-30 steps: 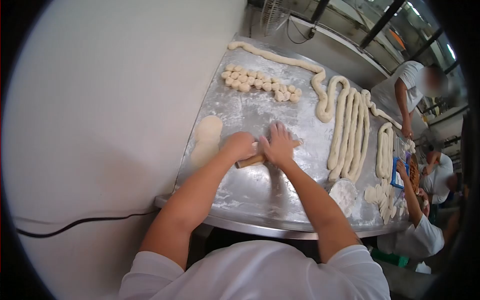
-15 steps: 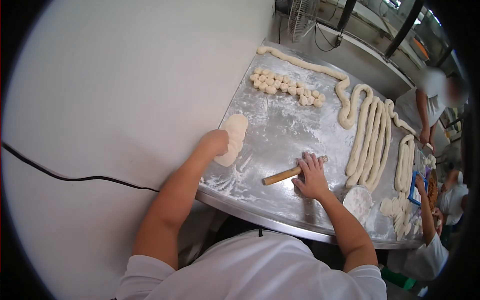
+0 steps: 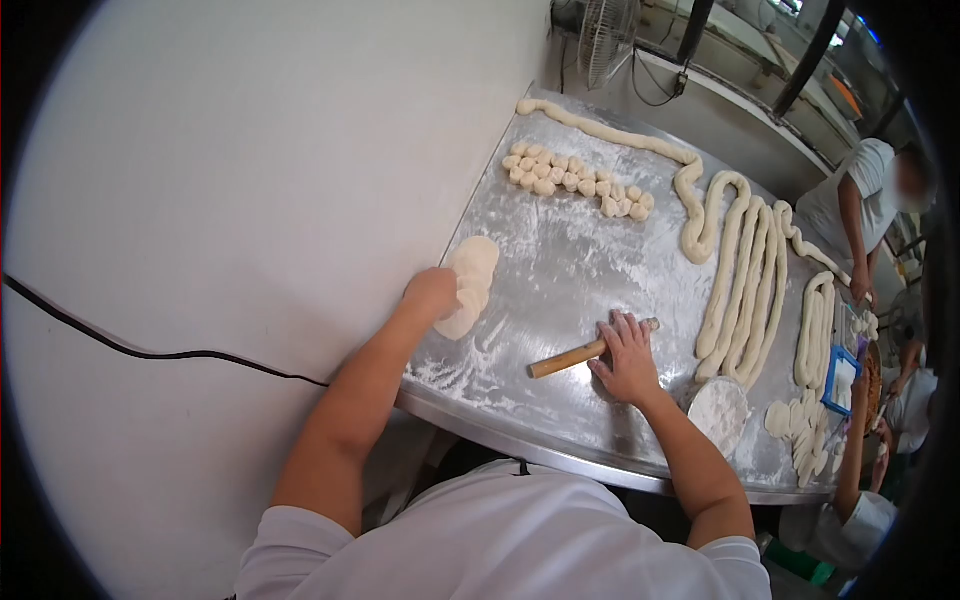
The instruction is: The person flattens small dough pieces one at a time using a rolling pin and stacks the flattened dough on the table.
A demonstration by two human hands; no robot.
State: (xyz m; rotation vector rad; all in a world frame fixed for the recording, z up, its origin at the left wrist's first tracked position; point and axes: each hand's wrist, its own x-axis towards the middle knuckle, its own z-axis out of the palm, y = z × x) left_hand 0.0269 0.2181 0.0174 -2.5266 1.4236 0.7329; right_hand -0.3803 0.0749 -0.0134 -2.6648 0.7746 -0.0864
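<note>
Flat dough rounds (image 3: 478, 262) lie overlapped near the wall side of the metal table (image 3: 560, 270). My left hand (image 3: 433, 294) is at their left edge, its fingers closed; what they grip is hard to make out. My right hand (image 3: 627, 358) rests over the right part of a wooden rolling pin (image 3: 562, 361), fingers spread. Small dough balls (image 3: 570, 180) sit in rows farther back. A bowl of flour (image 3: 718, 412) stands to the right of my right hand.
Long dough ropes (image 3: 745, 290) lie folded on the right side. More flat rounds (image 3: 802, 430) and a blue-rimmed tray (image 3: 842, 380) are at the far right. Co-workers (image 3: 850, 200) stand along that side. A fan (image 3: 607, 40) is behind the table, a black cable (image 3: 170, 354) by the wall.
My left hand has moved left from the rolling pin to the flat rounds. My right hand and the pin appear farther right and lower as the view shifted. A co-worker's arm has moved off the blue-rimmed tray.
</note>
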